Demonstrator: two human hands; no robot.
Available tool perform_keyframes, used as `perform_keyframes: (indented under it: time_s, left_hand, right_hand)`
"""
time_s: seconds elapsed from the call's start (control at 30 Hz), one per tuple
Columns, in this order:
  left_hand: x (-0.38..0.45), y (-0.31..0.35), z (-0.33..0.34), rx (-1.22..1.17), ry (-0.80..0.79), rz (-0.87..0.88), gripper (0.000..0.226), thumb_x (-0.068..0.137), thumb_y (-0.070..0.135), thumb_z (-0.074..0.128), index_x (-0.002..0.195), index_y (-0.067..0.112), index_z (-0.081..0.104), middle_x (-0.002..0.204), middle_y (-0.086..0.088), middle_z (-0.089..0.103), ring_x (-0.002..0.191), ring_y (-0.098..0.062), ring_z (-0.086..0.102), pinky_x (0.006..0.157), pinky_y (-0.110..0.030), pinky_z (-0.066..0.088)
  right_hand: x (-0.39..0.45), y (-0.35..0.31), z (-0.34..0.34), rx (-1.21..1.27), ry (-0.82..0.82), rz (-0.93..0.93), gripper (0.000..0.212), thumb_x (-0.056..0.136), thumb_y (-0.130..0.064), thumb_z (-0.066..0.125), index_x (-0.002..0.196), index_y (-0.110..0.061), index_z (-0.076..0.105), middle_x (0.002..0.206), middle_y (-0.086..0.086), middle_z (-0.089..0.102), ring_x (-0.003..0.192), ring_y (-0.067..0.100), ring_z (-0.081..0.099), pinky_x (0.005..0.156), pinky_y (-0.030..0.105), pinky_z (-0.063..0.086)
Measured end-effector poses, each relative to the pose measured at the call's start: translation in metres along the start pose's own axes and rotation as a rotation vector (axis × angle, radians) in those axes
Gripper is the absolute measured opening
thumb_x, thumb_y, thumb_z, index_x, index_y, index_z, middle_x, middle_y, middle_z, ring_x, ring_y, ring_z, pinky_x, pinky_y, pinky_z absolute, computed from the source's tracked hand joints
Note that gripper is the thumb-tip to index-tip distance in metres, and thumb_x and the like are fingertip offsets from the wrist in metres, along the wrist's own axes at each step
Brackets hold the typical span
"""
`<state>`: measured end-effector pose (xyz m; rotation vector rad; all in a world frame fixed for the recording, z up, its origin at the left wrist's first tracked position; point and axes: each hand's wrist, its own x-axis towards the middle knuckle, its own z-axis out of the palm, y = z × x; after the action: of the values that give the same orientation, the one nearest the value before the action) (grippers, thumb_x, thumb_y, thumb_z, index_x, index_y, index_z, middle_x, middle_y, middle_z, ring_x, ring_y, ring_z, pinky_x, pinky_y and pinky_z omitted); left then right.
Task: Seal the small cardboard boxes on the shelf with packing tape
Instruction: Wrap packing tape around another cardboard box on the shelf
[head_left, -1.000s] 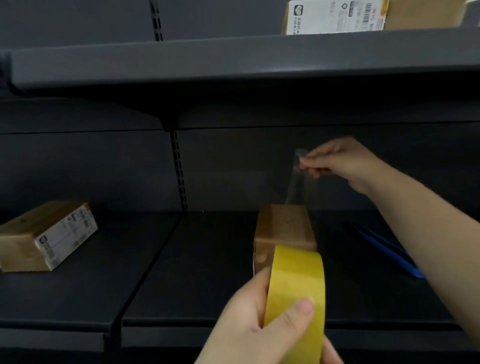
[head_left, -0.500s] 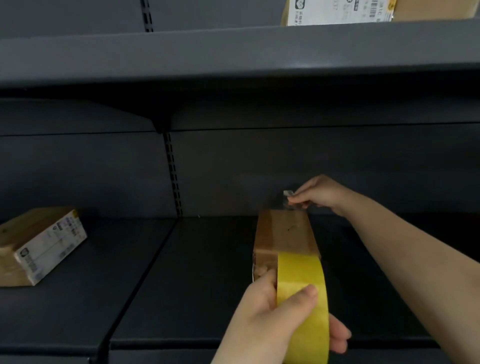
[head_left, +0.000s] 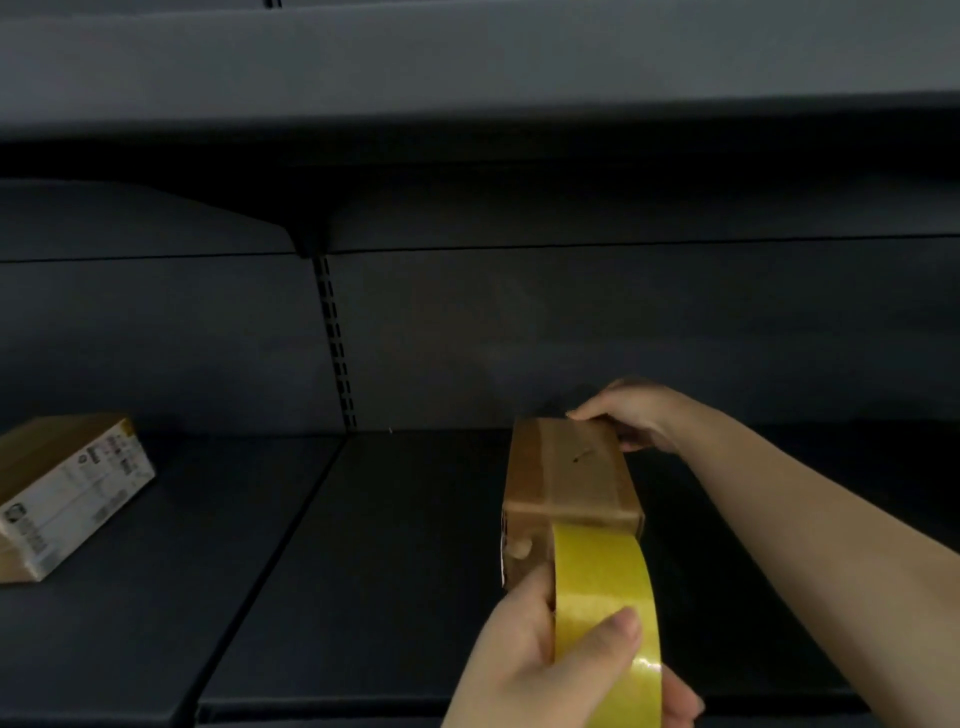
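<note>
Lowered from mid-air a second ago, the right hand now sits at the far top edge of the small cardboard box, fingers curled over that edge and pressing there. On the dark shelf the box stands right of centre with open room on both sides, well apart from a labelled box at the left. Nearer the front edge, the left hand grips the yellow tape roll, which touches the box's near face.
</note>
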<state>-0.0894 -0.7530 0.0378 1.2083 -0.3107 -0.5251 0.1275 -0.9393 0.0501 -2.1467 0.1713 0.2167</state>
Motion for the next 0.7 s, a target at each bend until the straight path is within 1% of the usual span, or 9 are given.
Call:
perform_keyframes:
  time_s: [0.13,0.2,0.27,0.3,0.37,0.43,0.5,0.6,0.7]
  left_hand:
    - [0.0,-0.004,0.001,-0.03,-0.001,-0.002,0.043,0.073,0.021,0.068,0.113,0.013,0.055,0.074,-0.021,0.07,0.067,-0.027,0.07,0.063,-0.03,0.057]
    - [0.0,-0.005,-0.001,-0.031,-0.002,-0.011,0.043,0.072,0.02,0.066,0.114,0.015,0.054,0.073,-0.019,0.07,0.068,-0.026,0.07,0.064,-0.03,0.057]
    - [0.0,-0.005,-0.003,-0.022,0.004,-0.013,0.042,0.074,0.021,0.065,0.114,0.016,0.053,0.073,-0.017,0.071,0.069,-0.025,0.07,0.066,-0.03,0.057]
    - [0.001,-0.005,-0.003,-0.022,0.009,-0.012,0.04,0.076,0.022,0.067,0.113,0.016,0.053,0.073,-0.017,0.071,0.069,-0.025,0.07,0.066,-0.03,0.057]
    - [0.001,-0.006,-0.004,-0.015,0.01,-0.01,0.042,0.074,0.022,0.066,0.113,0.015,0.054,0.072,-0.017,0.071,0.069,-0.025,0.069,0.067,-0.03,0.057]
    - [0.001,-0.009,-0.004,-0.011,0.018,0.005,0.043,0.071,0.021,0.065,0.113,0.016,0.054,0.072,-0.017,0.07,0.068,-0.025,0.069,0.067,-0.031,0.056]
    - [0.0,-0.012,-0.005,0.005,0.028,0.034,0.042,0.072,0.022,0.064,0.113,0.018,0.055,0.072,-0.017,0.07,0.068,-0.024,0.069,0.066,-0.029,0.056]
    - [-0.005,-0.013,-0.005,0.032,0.034,0.059,0.043,0.075,0.021,0.064,0.117,0.019,0.054,0.074,-0.017,0.071,0.07,-0.023,0.07,0.066,-0.027,0.055]
    - [-0.008,-0.013,-0.008,0.022,0.03,0.05,0.044,0.074,0.023,0.066,0.115,0.014,0.055,0.075,-0.019,0.071,0.071,-0.026,0.07,0.066,-0.03,0.056]
  right_hand:
    - [0.001,-0.002,0.011,-0.138,-0.038,0.095,0.009,0.079,-0.021,0.062,0.084,-0.014,0.065,0.085,0.006,0.063,0.084,0.021,0.06,0.076,0.033,0.047]
    - [0.001,-0.006,0.011,-0.171,0.097,-0.08,0.013,0.085,-0.016,0.06,0.093,-0.01,0.068,0.093,0.01,0.066,0.089,0.024,0.062,0.075,0.033,0.049]
    - [-0.012,-0.013,0.004,-0.141,0.3,-0.337,0.018,0.09,-0.018,0.056,0.102,-0.012,0.069,0.106,0.005,0.068,0.098,0.02,0.062,0.084,0.029,0.049]
    - [-0.024,-0.016,0.003,-0.177,0.326,-0.458,0.021,0.092,-0.025,0.054,0.105,-0.018,0.068,0.109,-0.001,0.067,0.101,0.016,0.061,0.084,0.023,0.045]
    - [-0.047,-0.019,0.008,-0.45,0.181,-0.561,0.034,0.094,-0.044,0.042,0.112,-0.025,0.065,0.113,-0.008,0.063,0.106,0.012,0.058,0.078,0.017,0.041]
    - [-0.057,-0.012,0.022,-0.769,-0.014,-0.471,0.054,0.095,-0.054,0.026,0.135,-0.024,0.045,0.141,0.0,0.045,0.126,0.017,0.043,0.094,0.023,0.033]
    - [-0.058,-0.01,0.028,-0.806,-0.098,-0.34,0.064,0.092,-0.061,0.019,0.145,-0.026,0.024,0.153,0.0,0.025,0.136,0.019,0.028,0.102,0.028,0.024]
    - [-0.048,-0.015,0.028,-0.684,-0.068,-0.24,0.068,0.089,-0.066,0.021,0.136,-0.021,0.043,0.141,0.003,0.043,0.12,0.02,0.044,0.084,0.026,0.033]
    - [-0.04,-0.019,0.029,-0.704,-0.021,-0.215,0.064,0.094,-0.059,0.02,0.135,-0.017,0.044,0.141,0.007,0.042,0.121,0.023,0.044,0.083,0.025,0.03]
